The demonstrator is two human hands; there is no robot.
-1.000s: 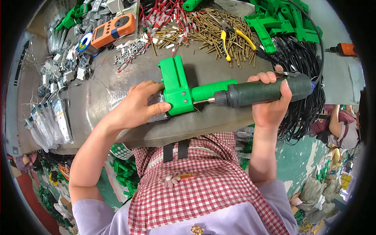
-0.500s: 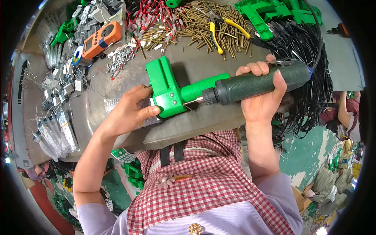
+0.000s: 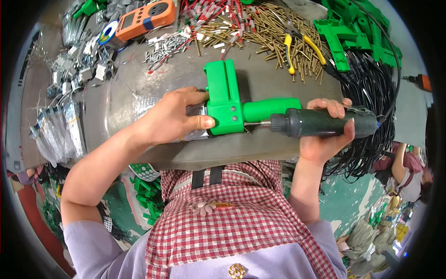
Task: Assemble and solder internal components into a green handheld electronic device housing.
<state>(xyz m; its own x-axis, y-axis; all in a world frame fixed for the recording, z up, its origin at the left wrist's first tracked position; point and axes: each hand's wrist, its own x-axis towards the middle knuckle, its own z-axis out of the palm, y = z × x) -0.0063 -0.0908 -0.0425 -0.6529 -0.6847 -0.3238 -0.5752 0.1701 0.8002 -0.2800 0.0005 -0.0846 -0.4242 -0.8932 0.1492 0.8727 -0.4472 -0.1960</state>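
Observation:
My left hand (image 3: 179, 116) grips a green plastic housing (image 3: 225, 118) with a handle sticking out to the right, its thumb and fingers closed around the left end. A clear, silvery part is partly hidden under that hand. Two metal screw or rivet heads show on the housing's face. In my right hand (image 3: 318, 146) is a dark electric screwdriver (image 3: 306, 124), held nearly level below the green handle. Its bit points left and meets the housing's right edge near the lower corner; the exact contact spot is too small to make out.
Behind the housing lie a heap of long brass screws (image 3: 274, 35), yellow-handled pliers (image 3: 312, 49) and small silver screws (image 3: 169, 46). An orange meter (image 3: 146, 21) sits back left. Green housings (image 3: 346, 39) and black cables (image 3: 371, 93) crowd the right; bagged parts (image 3: 60, 132) lie left.
The whole view has shifted, so the bench things appear farther right. The screwdriver's rear end has dropped, bringing it closer to level. Both hands keep their hold, and the bit stays at the housing.

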